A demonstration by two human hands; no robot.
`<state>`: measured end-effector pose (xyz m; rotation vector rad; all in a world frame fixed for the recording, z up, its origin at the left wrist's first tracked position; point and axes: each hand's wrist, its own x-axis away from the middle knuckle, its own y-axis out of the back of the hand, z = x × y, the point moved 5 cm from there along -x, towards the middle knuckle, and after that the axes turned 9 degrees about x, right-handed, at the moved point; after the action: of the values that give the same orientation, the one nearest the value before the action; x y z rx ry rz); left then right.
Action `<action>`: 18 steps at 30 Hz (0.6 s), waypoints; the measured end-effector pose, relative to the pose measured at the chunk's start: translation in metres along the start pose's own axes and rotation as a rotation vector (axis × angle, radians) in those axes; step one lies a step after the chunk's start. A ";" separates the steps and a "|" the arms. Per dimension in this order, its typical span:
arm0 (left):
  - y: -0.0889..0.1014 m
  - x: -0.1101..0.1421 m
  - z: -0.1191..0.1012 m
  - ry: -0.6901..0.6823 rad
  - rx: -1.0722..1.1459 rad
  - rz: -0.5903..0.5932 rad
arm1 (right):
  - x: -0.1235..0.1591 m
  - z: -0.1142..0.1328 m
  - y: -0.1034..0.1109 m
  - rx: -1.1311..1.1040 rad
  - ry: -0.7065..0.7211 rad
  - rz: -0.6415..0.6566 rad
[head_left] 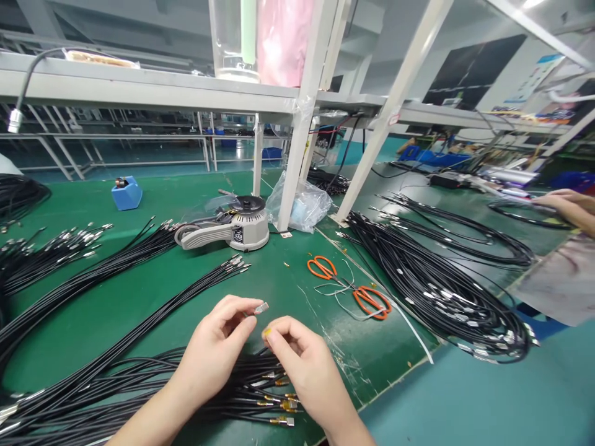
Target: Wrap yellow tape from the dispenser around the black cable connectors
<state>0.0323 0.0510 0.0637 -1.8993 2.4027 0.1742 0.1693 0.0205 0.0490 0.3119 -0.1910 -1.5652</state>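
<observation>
Silver, boxy metal connector (262,308) at my left fingertips, and around it a wide workroom with rows of pale metal racks and a large dark panel (474,68) on the far wall. Before me spreads a green, scuffed worktop (279,288), with a white metal shelf frame (158,90) standing over its back part. To my right, a co-worker's hand (569,204) shows at the edge of view.

Black, thin cables with silver ends make a big looped heap (418,279) on the right, and more lie in long straight bundles (93,275) on the left. A crumpled clear plastic bag (309,204) sits by the shelf's post; just left of it is a grey, rounded tape dispenser (248,229) with a black top. Farther left stands a small blue plastic holder (127,194). Orange-handled metal scissors (360,290) lie ahead and to my right, tangled with a thin grey cord (341,305).

My left hand (214,350) has thumb and index closed on the connector, which juts out past the index tip. My right hand (307,365) is just beside it, thumb and index pinching a tiny yellow strip (268,332), near the connector, below it and apart from it.
</observation>
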 end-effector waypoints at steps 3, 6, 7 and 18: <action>-0.001 0.005 -0.005 -0.214 -0.170 -0.036 | 0.002 0.004 0.002 -0.046 0.012 -0.060; -0.004 0.011 -0.008 -0.386 -0.292 -0.063 | 0.003 0.003 0.001 -0.114 -0.049 -0.089; -0.005 0.013 -0.009 -0.431 -0.322 -0.069 | 0.002 0.002 0.000 -0.133 -0.065 -0.095; -0.010 0.024 -0.018 -0.758 -0.492 -0.050 | -0.003 0.011 -0.001 -0.168 -0.128 -0.078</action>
<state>0.0366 0.0234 0.0781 -1.5970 1.8758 1.3115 0.1647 0.0227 0.0597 0.0888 -0.1469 -1.6678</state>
